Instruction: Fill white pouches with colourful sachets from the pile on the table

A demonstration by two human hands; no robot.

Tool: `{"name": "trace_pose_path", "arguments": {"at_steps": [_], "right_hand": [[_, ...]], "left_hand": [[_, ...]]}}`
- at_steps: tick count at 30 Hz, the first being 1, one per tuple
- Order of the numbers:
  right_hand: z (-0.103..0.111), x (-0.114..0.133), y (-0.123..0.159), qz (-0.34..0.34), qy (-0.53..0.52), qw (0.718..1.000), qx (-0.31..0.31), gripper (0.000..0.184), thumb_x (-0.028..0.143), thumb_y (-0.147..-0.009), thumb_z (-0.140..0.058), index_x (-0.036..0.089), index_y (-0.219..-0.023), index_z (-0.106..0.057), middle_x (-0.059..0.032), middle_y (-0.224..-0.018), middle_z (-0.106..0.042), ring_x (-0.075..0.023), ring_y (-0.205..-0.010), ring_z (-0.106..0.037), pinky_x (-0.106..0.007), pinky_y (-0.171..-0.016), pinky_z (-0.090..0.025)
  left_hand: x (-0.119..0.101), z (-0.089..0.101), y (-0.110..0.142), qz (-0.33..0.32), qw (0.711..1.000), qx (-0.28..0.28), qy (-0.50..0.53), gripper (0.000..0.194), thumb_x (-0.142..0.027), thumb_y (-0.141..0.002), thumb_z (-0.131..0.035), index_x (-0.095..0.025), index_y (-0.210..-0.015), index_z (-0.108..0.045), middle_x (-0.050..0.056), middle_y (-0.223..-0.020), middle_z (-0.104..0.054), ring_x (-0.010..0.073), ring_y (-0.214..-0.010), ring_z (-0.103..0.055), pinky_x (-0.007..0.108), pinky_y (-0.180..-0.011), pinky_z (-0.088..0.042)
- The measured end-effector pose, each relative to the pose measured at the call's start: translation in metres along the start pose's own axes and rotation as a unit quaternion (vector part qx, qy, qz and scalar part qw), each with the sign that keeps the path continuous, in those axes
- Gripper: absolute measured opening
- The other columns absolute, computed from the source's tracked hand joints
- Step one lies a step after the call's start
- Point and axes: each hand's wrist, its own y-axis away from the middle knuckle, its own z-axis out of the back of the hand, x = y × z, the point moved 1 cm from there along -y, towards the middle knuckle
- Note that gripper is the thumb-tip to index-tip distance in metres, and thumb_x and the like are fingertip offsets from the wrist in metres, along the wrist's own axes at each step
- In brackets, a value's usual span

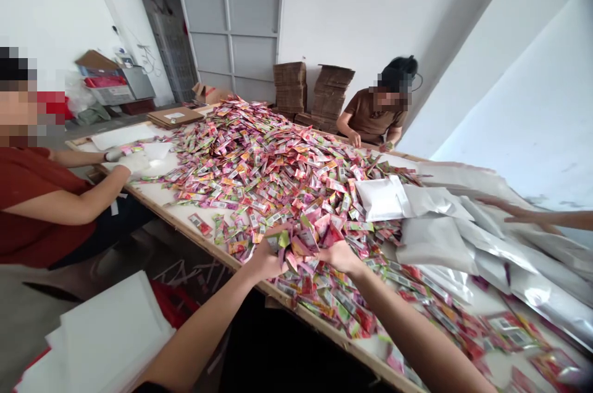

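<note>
My left hand [269, 259] and my right hand [341, 256] are close together over the near edge of the table. Between them is a bunch of small printed packets [306, 238] in pink, red and green, some standing on end. Fingers of both hands curl round the sides of this bunch, and the packets partly hide them. Beneath and beyond my hands a large heap of the same packets [273, 164] covers much of the white tabletop [160, 192].
Filled silvery-white pouches [435, 245] lie at the right, where another person's arm [546, 217] reaches in. A co-worker in gloves [134, 164] works at the left, another [370, 115] across the table. White sheets or bags [111, 331] are stacked low at left. Cardboard stacks [290, 85] stand behind.
</note>
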Motion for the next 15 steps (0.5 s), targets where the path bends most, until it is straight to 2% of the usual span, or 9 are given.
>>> {"name": "trace_pose_path", "arguments": {"at_steps": [3,6,8,10,12,15], "right_hand": [[-0.004,0.006,0.01,0.024,0.012,1.0,0.009,0.042,0.044,-0.052,-0.075,0.024,-0.086,-0.06,-0.0017,-0.068,-0.059,-0.022,-0.074,-0.058,-0.036,-0.07,-0.05],[-0.005,0.006,0.02,0.04,0.044,0.998,0.031,0.034,0.037,-0.056,-0.072,0.023,-0.084,-0.059,-0.0018,-0.07,-0.058,-0.0196,-0.072,-0.057,-0.034,-0.071,-0.049],[0.001,-0.001,0.025,0.036,0.107,0.992,0.062,0.027,0.029,-0.057,-0.07,0.021,-0.08,-0.057,-0.001,-0.072,-0.058,-0.0176,-0.071,-0.056,-0.032,-0.072,-0.048],[0.015,-0.017,0.027,0.009,0.216,0.974,0.075,0.016,0.022,-0.057,-0.065,0.019,-0.069,-0.055,0.0007,-0.067,-0.056,-0.0149,-0.065,-0.053,-0.028,-0.066,-0.046],[0.036,-0.036,0.025,-0.031,0.332,0.941,0.048,0.011,0.019,-0.056,-0.061,0.019,-0.062,-0.052,0.0021,-0.06,-0.054,-0.0126,-0.057,-0.049,-0.025,-0.058,-0.043],[0.069,-0.062,0.01,-0.071,0.434,0.898,-0.023,0.008,0.02,-0.056,-0.057,0.018,-0.062,-0.051,0.0019,-0.057,-0.054,-0.0122,-0.054,-0.047,-0.024,-0.053,-0.038]], "left_hand": [[-0.002,-0.003,0.012,-0.022,1.0,-0.011,0.012,0.033,-0.024,-0.06,-0.065,-0.021,-0.093,-0.064,0.004,-0.074,-0.067,0.0225,-0.085,-0.062,0.031,-0.073,-0.052],[0.002,-0.007,0.024,-0.039,0.999,-0.01,0.016,0.028,-0.022,-0.064,-0.059,-0.02,-0.091,-0.064,0.004,-0.074,-0.066,0.0212,-0.082,-0.061,0.03,-0.073,-0.052],[0.009,-0.006,0.029,-0.052,0.999,0.015,0.002,0.026,-0.02,-0.062,-0.059,-0.02,-0.087,-0.064,0.004,-0.076,-0.066,0.0204,-0.08,-0.061,0.03,-0.074,-0.05],[0.021,-0.003,0.032,-0.055,0.997,0.041,-0.024,0.028,-0.018,-0.059,-0.062,-0.02,-0.087,-0.063,0.004,-0.08,-0.065,0.0197,-0.079,-0.06,0.03,-0.076,-0.049],[0.037,0.005,0.03,-0.021,0.998,0.035,-0.045,0.027,-0.017,-0.059,-0.062,-0.02,-0.085,-0.063,0.003,-0.08,-0.065,0.0182,-0.076,-0.06,0.028,-0.073,-0.048],[0.06,0.022,0.018,0.085,0.995,-0.033,-0.048,0.009,-0.025,-0.067,-0.059,-0.02,-0.074,-0.06,0.0,-0.071,-0.064,0.0156,-0.067,-0.059,0.026,-0.065,-0.048]]}}
